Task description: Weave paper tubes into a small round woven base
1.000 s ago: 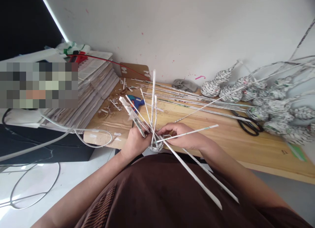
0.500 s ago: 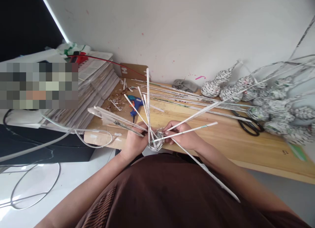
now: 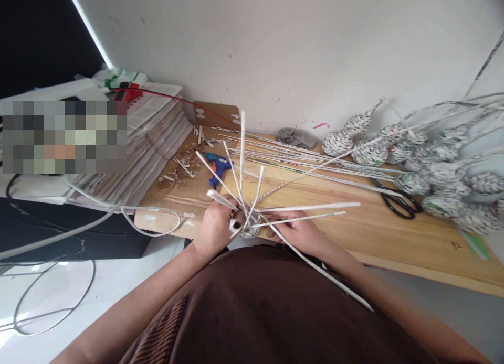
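Note:
Between my hands is a small woven paper piece, held near the table's front edge. Several long rolled paper sticks spread out of it in all directions. My left hand is closed around its left side, fingers curled, with stick ends poking up beside the thumb. On the right side, my right hand pinches at the weave with bent fingers, partly covered by the sticks that cross it. One white stick slants down over my right forearm toward my lap.
Behind lie a blue glue gun, paper scraps and a row of loose paper sticks. Black-handled scissors and several woven paper gourds are at right. Stacked paper and looped cables stand left.
The woven piece has turned between my hands, so its sticks point differently. One stick now stands up near the middle, and the long sticks at left now look foreshortened.

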`<state>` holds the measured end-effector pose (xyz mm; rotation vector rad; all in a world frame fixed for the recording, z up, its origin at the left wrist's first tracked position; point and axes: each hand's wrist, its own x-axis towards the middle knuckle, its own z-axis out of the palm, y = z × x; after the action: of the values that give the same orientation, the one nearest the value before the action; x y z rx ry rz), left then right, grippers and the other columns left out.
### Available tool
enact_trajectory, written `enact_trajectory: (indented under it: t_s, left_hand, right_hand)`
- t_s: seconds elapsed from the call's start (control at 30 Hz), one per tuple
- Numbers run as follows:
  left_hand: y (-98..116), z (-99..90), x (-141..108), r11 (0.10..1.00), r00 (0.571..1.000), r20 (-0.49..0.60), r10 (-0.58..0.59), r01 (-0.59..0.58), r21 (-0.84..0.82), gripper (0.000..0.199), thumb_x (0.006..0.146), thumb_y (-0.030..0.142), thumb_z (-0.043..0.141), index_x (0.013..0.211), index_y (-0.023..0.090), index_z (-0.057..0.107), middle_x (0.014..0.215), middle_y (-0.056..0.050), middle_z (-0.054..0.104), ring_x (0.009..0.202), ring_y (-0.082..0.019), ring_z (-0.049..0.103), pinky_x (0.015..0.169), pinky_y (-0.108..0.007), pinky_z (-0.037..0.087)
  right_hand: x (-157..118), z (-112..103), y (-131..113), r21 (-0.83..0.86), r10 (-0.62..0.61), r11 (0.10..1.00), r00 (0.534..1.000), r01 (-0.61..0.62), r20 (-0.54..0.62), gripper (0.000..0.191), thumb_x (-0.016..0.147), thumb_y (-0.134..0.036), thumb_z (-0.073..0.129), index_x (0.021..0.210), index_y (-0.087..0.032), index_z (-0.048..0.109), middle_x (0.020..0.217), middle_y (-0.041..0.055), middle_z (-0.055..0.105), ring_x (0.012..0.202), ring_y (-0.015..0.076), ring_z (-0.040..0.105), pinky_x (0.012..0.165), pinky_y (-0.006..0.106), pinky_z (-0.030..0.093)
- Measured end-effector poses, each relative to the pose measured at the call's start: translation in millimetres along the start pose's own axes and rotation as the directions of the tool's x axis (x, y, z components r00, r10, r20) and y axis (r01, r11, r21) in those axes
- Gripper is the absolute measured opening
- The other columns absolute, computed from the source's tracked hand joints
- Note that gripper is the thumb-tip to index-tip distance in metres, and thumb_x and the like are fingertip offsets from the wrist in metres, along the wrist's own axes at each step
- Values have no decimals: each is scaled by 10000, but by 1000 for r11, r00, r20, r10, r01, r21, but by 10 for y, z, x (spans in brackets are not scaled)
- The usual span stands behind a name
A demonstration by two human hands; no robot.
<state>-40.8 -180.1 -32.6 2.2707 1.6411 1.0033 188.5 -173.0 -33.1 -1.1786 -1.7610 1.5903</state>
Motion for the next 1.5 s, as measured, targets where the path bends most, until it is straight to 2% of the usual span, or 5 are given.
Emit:
enact_trajectory:
  t_s: [0.3, 0.6, 1.0, 1.27, 1.5]
  left_hand:
    - [72, -48, 65, 992, 991, 78, -113, 116, -43, 129, 817, 194, 616, 704, 178, 677, 702, -30, 671, 659, -160, 636, 631, -246, 450]
    - [148, -82, 38, 972, 970, 95, -222, 228, -64, 100, 826, 238, 637, 788, 180, 709, 710, -25, 703, 669, -164, 661, 634, -241, 468]
    - [28, -19, -22, 995, 998, 40, 56, -59, 86, 194, 910, 262, 563, 766, 187, 669, 782, -66, 683, 803, -210, 652, 754, -301, 489]
    - [31, 1, -18, 996, 996, 47, 70, -72, 60, 164, 897, 209, 564, 745, 187, 622, 772, -65, 659, 792, -205, 633, 760, -306, 491]
    - [69, 2, -34, 1000, 997, 77, 25, -24, -8, 115, 889, 206, 592, 793, 187, 653, 865, -53, 659, 793, -169, 650, 698, -246, 502]
  right_hand:
    - [-55, -29, 67, -467, -584, 703, 810, 537, 52, 338, 924, -275, 576, 1244, -231, 677, 1078, 92, 748, 905, 238, 705, 830, 389, 565]
    - [-94, 206, 17, -140, -345, 938, 890, 316, -298, 183, 916, -331, 608, 1000, -201, 705, 971, 79, 748, 865, 213, 705, 782, 334, 576]
    - [32, 173, -26, -494, -699, 640, 712, 588, -58, 349, 914, -132, 517, 1196, -266, 672, 1106, 70, 745, 983, 209, 701, 879, 369, 566]
    - [139, 195, -167, -313, -423, 895, 829, 318, -367, 126, 906, -270, 596, 947, -215, 701, 947, 70, 748, 887, 208, 702, 826, 338, 552]
    - [263, 142, -153, -221, -89, 975, 958, 28, -272, 160, 888, -340, 585, 885, -194, 650, 853, 48, 726, 792, 197, 680, 758, 334, 524]
